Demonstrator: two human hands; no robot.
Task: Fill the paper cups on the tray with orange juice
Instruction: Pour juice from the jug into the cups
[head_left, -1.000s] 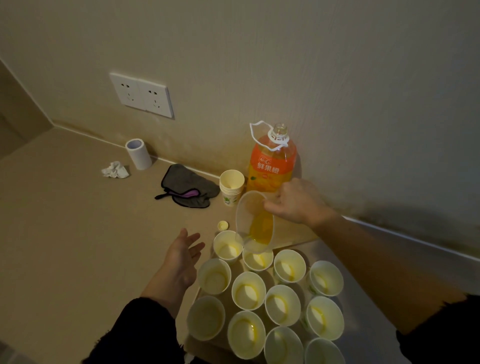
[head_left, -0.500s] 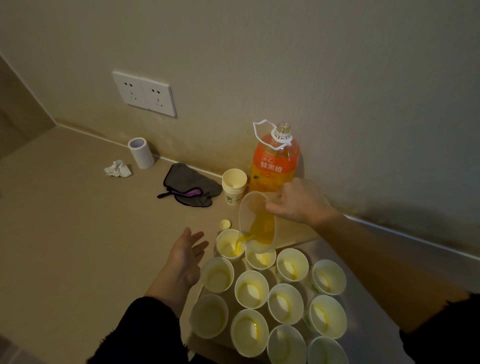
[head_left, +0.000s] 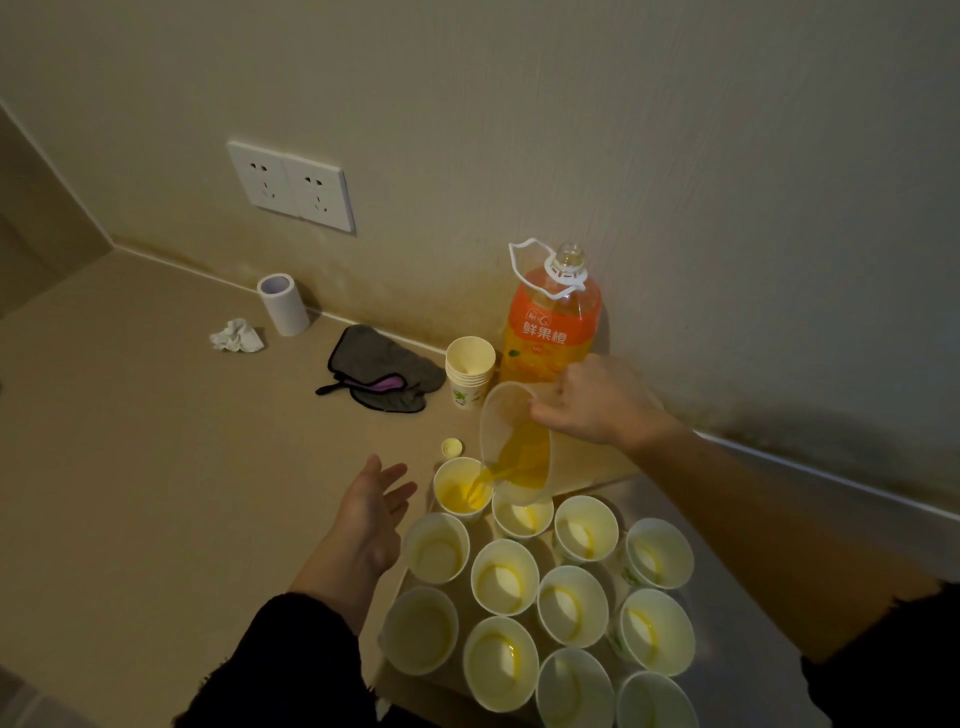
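Head view: the right hand (head_left: 597, 402) holds a clear jug (head_left: 511, 447) by its rim, its grip curled tight, and tips it so that orange juice (head_left: 522, 454) streams into the paper cup (head_left: 461, 491) at the tray's far left corner. The other cups (head_left: 504, 577) stand in rows on the tray (head_left: 737, 639), showing only traces of yellow. The left hand (head_left: 371, 512) is just beside the tray's left edge, its grip wide, fingers spread, holding nothing. The uncapped juice bottle (head_left: 553, 332) stands at the desk's back edge.
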